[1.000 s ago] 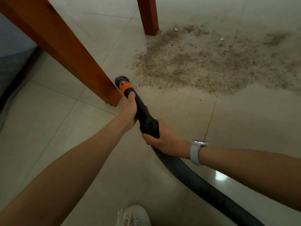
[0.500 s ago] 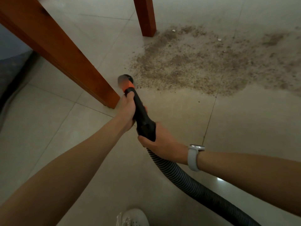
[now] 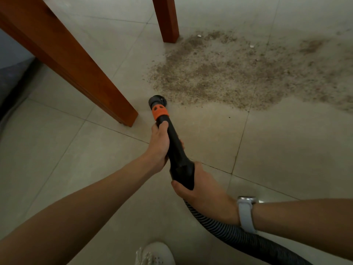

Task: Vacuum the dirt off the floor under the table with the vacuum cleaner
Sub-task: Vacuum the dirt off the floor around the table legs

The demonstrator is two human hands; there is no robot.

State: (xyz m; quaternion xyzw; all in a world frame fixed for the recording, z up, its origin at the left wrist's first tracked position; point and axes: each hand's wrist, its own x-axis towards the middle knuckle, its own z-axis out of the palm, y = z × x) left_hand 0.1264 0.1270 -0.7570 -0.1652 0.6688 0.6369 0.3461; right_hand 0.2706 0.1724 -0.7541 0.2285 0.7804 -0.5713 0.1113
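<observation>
A wide patch of brown dirt point(image 3: 238, 73) covers the grey tiled floor between the table legs and to the right. I hold a black vacuum wand point(image 3: 176, 150) with an orange collar point(image 3: 160, 111); its round brush nozzle point(image 3: 156, 101) sits at the near left edge of the dirt. My left hand point(image 3: 159, 145) grips the wand just below the collar. My right hand point(image 3: 204, 194) grips the thick rear end where the ribbed hose point(image 3: 229, 236) joins. The hose runs off to the lower right.
A thick wooden table leg point(image 3: 86, 77) slants down on the left, its foot close to the nozzle. A second leg point(image 3: 168, 20) stands at the top by the dirt's far edge. My white shoe point(image 3: 154, 254) shows at the bottom. A dark strip point(image 3: 11, 88) lies far left.
The nozzle has swung right, away from the near table leg's foot, and now reaches the near edge of the dirt. Both hands keep their grip.
</observation>
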